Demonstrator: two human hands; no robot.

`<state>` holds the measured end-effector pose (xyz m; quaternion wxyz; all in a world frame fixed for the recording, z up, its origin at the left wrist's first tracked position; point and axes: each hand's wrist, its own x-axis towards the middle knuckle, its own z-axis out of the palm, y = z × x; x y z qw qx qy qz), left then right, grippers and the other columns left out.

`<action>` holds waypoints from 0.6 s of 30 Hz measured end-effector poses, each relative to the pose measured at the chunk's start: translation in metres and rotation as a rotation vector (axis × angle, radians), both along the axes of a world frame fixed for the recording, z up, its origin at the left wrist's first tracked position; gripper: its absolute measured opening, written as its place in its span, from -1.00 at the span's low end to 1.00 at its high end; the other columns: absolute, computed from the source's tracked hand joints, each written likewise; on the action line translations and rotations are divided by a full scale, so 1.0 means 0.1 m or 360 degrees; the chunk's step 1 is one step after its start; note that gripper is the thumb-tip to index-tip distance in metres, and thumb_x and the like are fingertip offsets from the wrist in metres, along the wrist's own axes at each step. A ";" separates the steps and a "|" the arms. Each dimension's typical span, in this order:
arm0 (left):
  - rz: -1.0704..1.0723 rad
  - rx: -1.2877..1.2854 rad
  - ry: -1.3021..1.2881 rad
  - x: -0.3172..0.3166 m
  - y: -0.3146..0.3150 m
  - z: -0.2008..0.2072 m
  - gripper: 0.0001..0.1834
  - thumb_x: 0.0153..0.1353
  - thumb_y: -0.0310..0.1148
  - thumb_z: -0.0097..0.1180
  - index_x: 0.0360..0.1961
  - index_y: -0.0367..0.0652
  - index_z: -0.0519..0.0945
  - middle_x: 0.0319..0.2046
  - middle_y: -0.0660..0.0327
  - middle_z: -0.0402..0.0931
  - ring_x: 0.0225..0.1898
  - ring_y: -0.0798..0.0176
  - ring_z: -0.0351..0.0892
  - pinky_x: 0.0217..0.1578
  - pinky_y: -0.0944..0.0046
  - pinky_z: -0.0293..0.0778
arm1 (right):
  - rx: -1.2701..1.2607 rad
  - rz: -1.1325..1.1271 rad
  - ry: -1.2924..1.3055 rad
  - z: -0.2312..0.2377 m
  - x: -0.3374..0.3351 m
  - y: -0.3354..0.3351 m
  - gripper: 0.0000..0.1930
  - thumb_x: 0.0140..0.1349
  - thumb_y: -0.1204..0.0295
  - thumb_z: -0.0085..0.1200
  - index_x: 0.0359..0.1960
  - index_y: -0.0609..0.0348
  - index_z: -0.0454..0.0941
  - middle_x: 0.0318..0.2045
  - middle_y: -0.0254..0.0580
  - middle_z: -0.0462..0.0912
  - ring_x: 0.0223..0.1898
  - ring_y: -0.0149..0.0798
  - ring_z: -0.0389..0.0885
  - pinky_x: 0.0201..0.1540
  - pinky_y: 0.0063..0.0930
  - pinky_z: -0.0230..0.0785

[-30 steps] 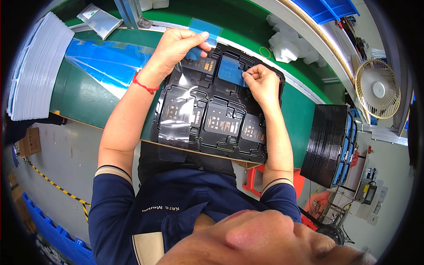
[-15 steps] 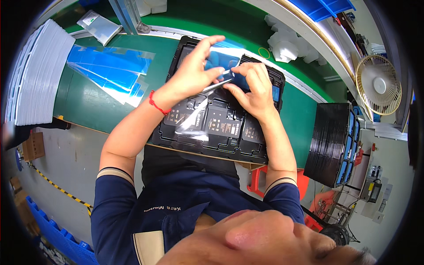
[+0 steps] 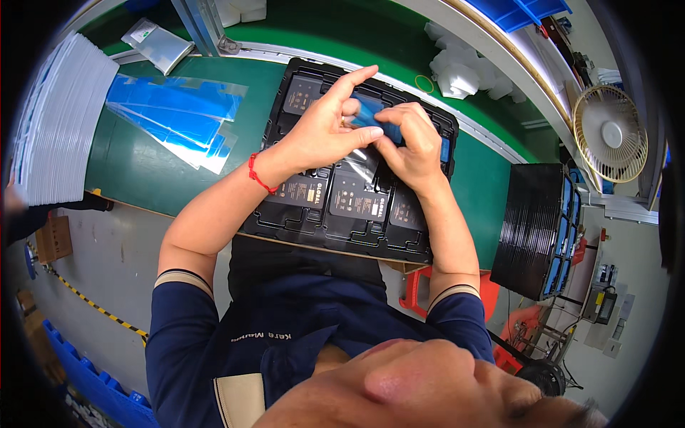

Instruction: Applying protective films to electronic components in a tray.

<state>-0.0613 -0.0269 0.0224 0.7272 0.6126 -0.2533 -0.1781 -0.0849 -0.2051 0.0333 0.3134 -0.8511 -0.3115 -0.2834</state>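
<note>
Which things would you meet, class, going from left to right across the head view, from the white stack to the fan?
White stack → blue sheets → left hand → right hand → black stack → fan

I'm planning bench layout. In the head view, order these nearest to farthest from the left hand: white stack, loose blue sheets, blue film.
1. Blue film, between both hands.
2. Loose blue sheets, on the table, left of the left hand.
3. White stack, beyond them, farther left.
</note>
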 end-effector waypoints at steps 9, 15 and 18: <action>0.0178 0.0436 -0.0778 -0.02 0.01 0.02 -0.28 0.12 -0.65 -0.06 0.33 -0.04 0.09 -0.43 0.04 0.52 -0.55 0.11 0.52 -0.44 0.25 0.47 | -0.0121 -0.0056 -0.0098 0.00 0.04 0.00 -0.71 -0.17 0.59 0.28 -0.32 0.24 0.57 -0.44 -0.15 0.59 -0.38 -0.17 0.53 -0.31 -0.39 0.40; 0.0215 0.0513 -0.1367 0.00 0.02 0.00 -0.30 0.09 -0.71 -0.12 0.31 -0.13 0.13 -0.35 -0.07 0.54 -0.51 0.04 0.54 -0.46 0.17 0.44 | -0.0132 -0.0044 -0.0005 -0.01 0.02 -0.05 -0.74 -0.15 0.59 0.27 -0.34 0.23 0.59 -0.42 -0.14 0.60 -0.36 -0.17 0.52 -0.28 -0.42 0.39; 0.0267 0.0490 -0.1355 0.03 0.00 -0.06 -0.29 0.08 -0.74 -0.16 0.31 -0.13 0.13 -0.14 -0.11 0.50 -0.42 0.02 0.59 -0.42 0.20 0.51 | 0.0081 -0.0022 0.0209 -0.05 0.05 -0.12 -0.81 -0.09 0.59 0.24 -0.36 0.23 0.62 -0.40 -0.13 0.61 -0.37 -0.22 0.55 -0.28 -0.46 0.40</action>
